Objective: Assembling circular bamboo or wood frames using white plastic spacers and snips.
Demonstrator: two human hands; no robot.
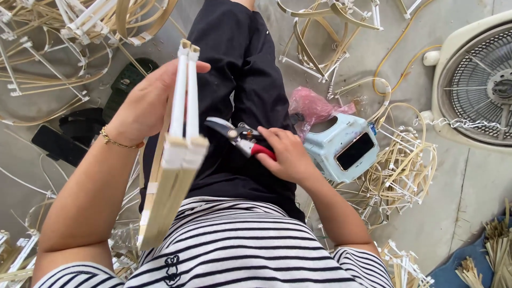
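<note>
My left hand [144,101] grips a bundle of flat bamboo slats [178,144] taped white at the joints, held upright over my lap. My right hand [288,154] is closed on the red handles of pruning shears [240,136], whose blades point left toward the slats without touching them. A thin gold bracelet sits on my left wrist. My black trousers and striped shirt fill the middle below both hands.
A pale blue plastic stool [333,152] with a dark phone [356,151] on it and a pink plastic bag [314,106] stand right of my leg. Bent bamboo frames [53,48] lie piled around. A white floor fan [480,85] stands at right. A black phone [58,145] lies left.
</note>
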